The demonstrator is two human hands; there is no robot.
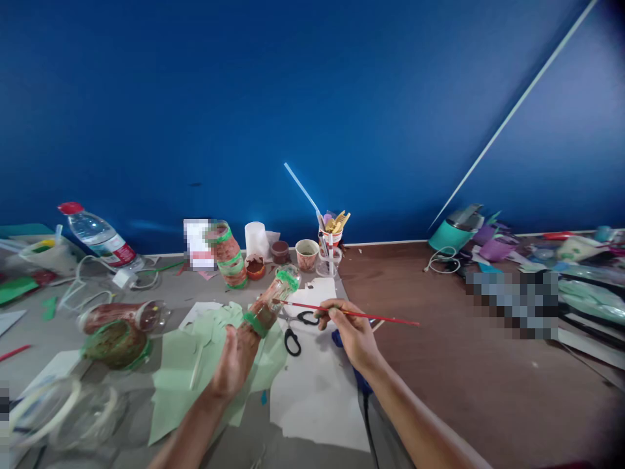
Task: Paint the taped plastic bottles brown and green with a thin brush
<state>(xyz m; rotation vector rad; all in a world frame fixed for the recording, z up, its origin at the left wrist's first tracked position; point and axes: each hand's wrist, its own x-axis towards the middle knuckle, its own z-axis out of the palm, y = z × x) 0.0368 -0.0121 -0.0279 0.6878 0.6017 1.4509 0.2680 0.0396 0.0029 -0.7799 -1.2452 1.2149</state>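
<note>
My left hand (235,359) grips the lower end of a clear plastic bottle (266,311), tilted up and to the right, with brown paint on its side and green bands at both ends. Pinched in my right hand (350,331) is a red paintbrush (390,319), held nearly level. Its tip meets or nearly meets the bottle's painted side; exact contact cannot be told. Below the bottle lie black-handled scissors (293,343), on white paper (317,404). Pale green paper (173,365) is under my left wrist. Behind stand a small brown paint pot (255,269) and a paper cup (307,253).
A similar brown-and-green jar (229,257) stands at the back. Painted containers (117,345) and a water bottle (105,241) are at the left. A cup of wooden sticks (332,228) stands against the blue wall. Turquoise container (449,231) and clutter lie to the right.
</note>
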